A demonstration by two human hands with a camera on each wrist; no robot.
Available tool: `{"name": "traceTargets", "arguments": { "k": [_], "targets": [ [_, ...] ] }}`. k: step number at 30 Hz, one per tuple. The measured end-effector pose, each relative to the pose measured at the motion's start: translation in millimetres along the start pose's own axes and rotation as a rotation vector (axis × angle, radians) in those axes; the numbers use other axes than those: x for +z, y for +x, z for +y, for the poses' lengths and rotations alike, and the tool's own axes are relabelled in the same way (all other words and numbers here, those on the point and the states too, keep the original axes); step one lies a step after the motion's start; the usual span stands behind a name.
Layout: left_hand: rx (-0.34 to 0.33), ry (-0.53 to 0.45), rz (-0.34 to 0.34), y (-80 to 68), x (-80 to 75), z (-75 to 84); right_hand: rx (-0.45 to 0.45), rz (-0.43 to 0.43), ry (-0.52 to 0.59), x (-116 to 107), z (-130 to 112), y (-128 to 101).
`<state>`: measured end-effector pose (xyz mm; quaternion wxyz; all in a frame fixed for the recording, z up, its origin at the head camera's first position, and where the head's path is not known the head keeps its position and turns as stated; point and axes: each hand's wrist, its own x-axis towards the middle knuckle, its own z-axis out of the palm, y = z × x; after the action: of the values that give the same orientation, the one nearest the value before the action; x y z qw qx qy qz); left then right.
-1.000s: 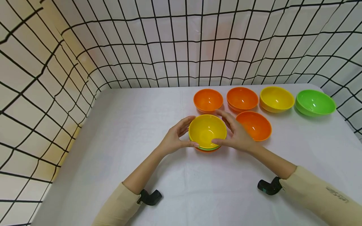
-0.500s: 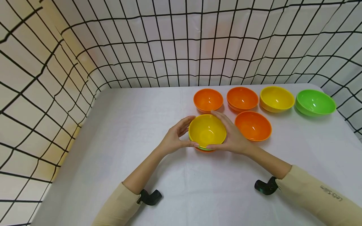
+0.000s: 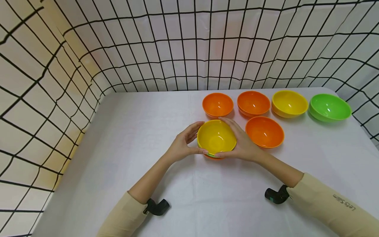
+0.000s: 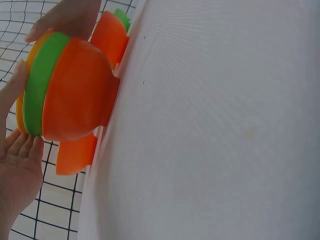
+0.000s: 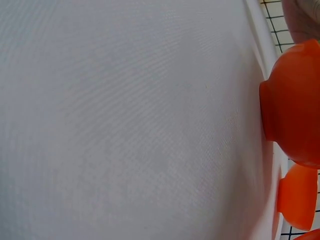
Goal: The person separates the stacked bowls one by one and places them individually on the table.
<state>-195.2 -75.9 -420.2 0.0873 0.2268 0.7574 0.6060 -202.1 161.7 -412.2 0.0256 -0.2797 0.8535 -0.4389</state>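
Observation:
A yellow bowl (image 3: 216,137) sits at the top of a nested stack near the middle of the table. Below it come a green bowl (image 4: 42,82) and, on the cloth, an orange bowl (image 4: 80,92). My left hand (image 3: 186,142) grips the stack's left side at the yellow bowl's rim, thumb in front and fingers behind. From the right, my right hand (image 3: 241,143) holds the same rim, its thumb in front and fingers along the back right. The right wrist view catches mainly the orange bowl's (image 5: 295,105) outside.
Another orange bowl (image 3: 265,132) stands just right of my right hand. Along the back edge are two orange bowls (image 3: 217,105), a yellow bowl (image 3: 290,104) and a green bowl (image 3: 330,108). White cloth (image 3: 142,128) covers the table, and black netting (image 3: 189,49) rises behind it.
My right hand has moved slightly left and closed in around the yellow bowl's rim, its thumb sliding to the front. My left hand and the other bowls have stayed in place.

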Motion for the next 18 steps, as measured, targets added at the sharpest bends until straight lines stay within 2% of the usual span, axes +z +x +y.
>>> {"name": "traceTargets", "arguments": {
  "k": [6, 13, 18],
  "targets": [
    [0.008, 0.008, 0.0, 0.2, -0.1, -0.4, -0.003, -0.015, 0.014, 0, 0, 1],
    [0.01, 0.004, -0.002, 0.9, -0.3, -2.5, -0.03, -0.031, 0.048, -5, -20, 0],
    [0.008, -0.003, -0.002, 1.5, -0.7, -3.3, -0.025, -0.022, 0.028, -1, -6, 2]
  ]
}}
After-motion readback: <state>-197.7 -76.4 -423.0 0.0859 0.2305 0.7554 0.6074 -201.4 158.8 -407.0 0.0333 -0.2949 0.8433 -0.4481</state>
